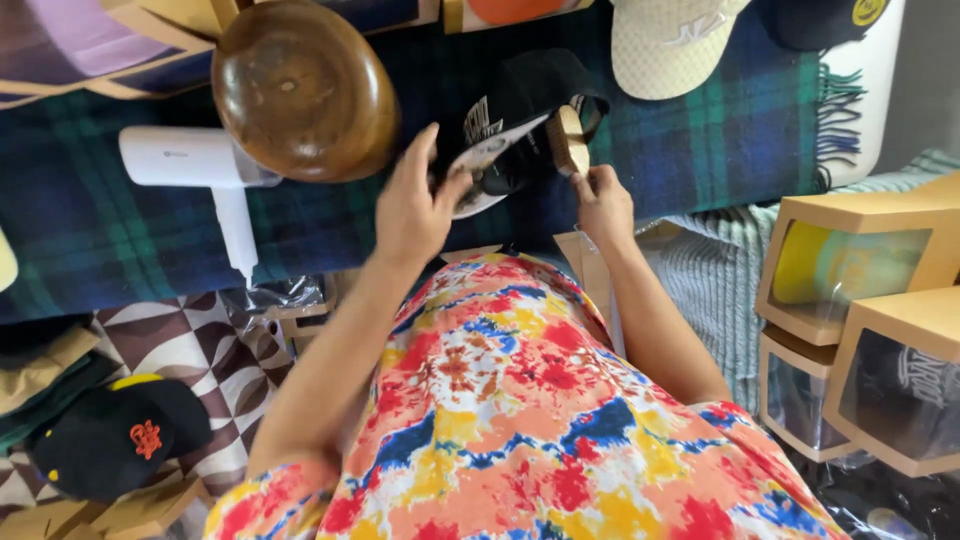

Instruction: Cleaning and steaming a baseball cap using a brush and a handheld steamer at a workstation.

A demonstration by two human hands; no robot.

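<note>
1. The black cap [525,95] lies on the dark blue and green plaid blanket [120,230], and everything else here is best placed from it.
2. The left hand [415,205] sits at the cap's near left edge, fingers spread and curled onto the pale brim [480,165], gripping it between thumb and fingers.
3. The right hand [603,203] is just right of the cap, fingers closed around a small wooden brush [568,138], whose head rests against the cap's right side.
4. Left of the cap, close by, stands a rounded brown wooden hat block [305,90], glossy on top.
5. Further left of the cap lies a white handheld steamer [200,165], its handle pointing toward the person.
6. Beyond the cap to the right, at the blanket's far edge, rests a cream cap [665,45]; a dark cap with a yellow patch [830,20] sits further right still.
7. Well to the right of the black cap and nearer the person are stacked cardboard boxes with clear windows [860,270], caps showing inside.
8. Well to the lower left of it, on a brown and white patterned floor covering [190,345], lies another black cap with an orange emblem [115,440].
9. The person wears a bright tie-dye shirt [520,420], directly below the cap in view.
</note>
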